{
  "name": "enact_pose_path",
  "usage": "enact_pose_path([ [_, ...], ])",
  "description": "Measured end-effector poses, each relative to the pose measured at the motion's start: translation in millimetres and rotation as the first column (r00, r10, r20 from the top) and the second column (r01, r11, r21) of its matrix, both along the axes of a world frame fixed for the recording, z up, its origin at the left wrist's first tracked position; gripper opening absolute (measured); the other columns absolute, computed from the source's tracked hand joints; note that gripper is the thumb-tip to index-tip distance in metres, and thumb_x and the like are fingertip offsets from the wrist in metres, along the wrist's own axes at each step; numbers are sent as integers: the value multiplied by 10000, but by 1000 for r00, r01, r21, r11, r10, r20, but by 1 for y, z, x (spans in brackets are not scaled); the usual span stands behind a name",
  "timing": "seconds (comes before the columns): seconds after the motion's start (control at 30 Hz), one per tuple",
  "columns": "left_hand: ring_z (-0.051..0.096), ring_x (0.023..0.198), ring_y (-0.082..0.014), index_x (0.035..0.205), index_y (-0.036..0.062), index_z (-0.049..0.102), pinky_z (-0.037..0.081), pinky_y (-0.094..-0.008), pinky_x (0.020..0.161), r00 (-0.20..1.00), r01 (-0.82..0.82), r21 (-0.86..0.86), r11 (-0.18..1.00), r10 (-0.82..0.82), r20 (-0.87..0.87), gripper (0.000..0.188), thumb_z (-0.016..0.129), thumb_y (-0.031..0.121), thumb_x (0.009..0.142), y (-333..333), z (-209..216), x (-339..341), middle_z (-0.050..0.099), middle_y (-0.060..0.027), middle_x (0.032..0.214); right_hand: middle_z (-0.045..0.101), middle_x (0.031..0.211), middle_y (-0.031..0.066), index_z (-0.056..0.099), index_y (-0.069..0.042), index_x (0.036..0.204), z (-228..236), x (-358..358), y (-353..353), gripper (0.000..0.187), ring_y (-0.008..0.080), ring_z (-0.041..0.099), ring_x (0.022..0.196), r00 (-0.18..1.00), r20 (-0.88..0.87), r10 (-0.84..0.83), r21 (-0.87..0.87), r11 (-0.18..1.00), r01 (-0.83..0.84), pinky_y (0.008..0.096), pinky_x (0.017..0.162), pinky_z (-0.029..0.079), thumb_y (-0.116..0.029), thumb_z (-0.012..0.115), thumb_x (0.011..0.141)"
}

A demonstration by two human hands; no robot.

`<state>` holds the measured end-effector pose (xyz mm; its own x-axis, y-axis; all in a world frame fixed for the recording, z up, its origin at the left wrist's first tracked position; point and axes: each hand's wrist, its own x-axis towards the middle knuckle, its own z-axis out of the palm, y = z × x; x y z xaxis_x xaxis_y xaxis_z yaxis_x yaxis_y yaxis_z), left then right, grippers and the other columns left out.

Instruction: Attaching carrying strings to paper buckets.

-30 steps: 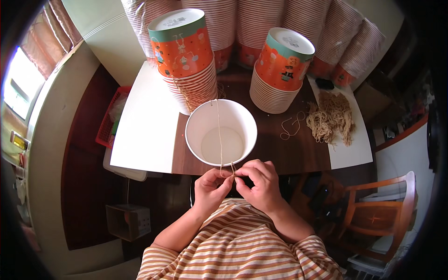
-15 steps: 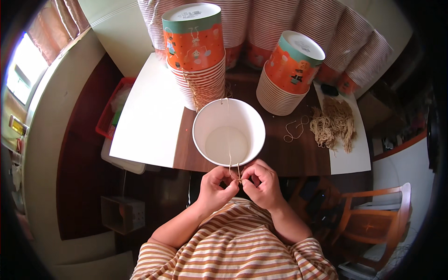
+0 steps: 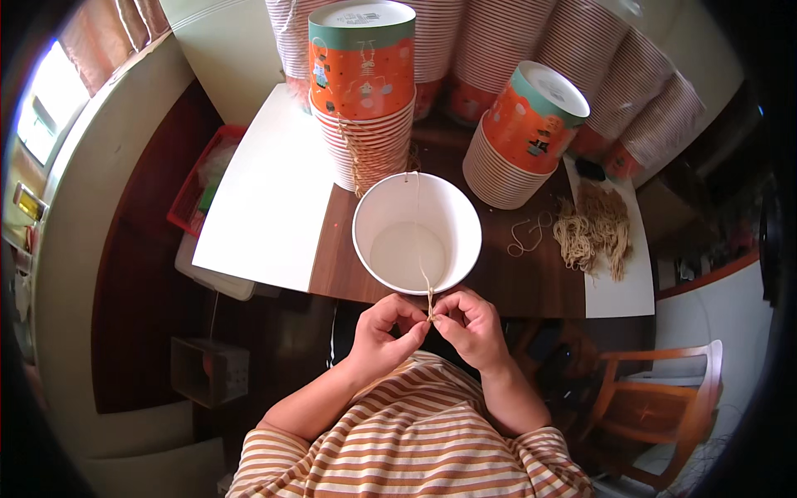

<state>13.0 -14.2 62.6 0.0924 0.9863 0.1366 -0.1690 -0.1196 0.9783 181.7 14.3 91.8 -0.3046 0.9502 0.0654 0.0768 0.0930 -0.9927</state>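
A white paper bucket stands mouth up near the table's front edge. Thin tan string crosses its inside from the far rim and comes out at the near rim. Just in front of that rim, my left hand pinches the string between thumb and forefinger. My right hand pinches it too, its fingertips almost touching the left ones. The bit of string between the fingertips is small, and I cannot make out whether it is knotted.
Behind the bucket rises an upturned stack of orange and green buckets with string down its side. A shorter stack is to its right. Bundled string lies at the right. Wrapped bucket stacks line the back; a wooden chair stands lower right.
The two string strands at the near rim have come together into one line between my fingers. Both hands still pinch the string. The view has shifted slightly.
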Motion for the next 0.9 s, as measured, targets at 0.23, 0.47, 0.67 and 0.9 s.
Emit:
enact_pose_path([
  [0.23,487,662,-45,778,10,556,385,-202,569,980,-105,95,990,119,-161,86,634,-25,777,3,12,2,564,-14,787,542,756,-2,614,-47,802,12,-7,-4,93,63,460,591,988,154,-35,132,991,14,221,551,358,-39,671,729],
  [0.47,526,584,-88,759,0,564,428,-228,529,978,-91,63,994,102,-184,65,620,10,728,7,16,-3,550,-40,745,570,780,39,565,-94,773,30,-9,11,197,214,556,675,857,432,-283,791,576,-208,338,644,396,-32,677,623],
  [0.67,527,606,-81,802,0,585,429,-221,548,994,-78,94,993,85,-66,65,614,2,743,4,4,-5,558,-45,767,585,778,36,578,-57,756,31,2,9,123,168,523,616,954,286,-85,449,892,-55,284,577,409,0,647,672],
  [0.9,527,593,-79,885,2,633,428,-213,532,973,-101,230,968,144,-180,149,682,9,744,2,29,0,559,-46,770,575,790,5,601,-27,784,24,3,4,67,31,431,570,989,141,42,237,969,-75,197,501,346,-23,652,740],
])
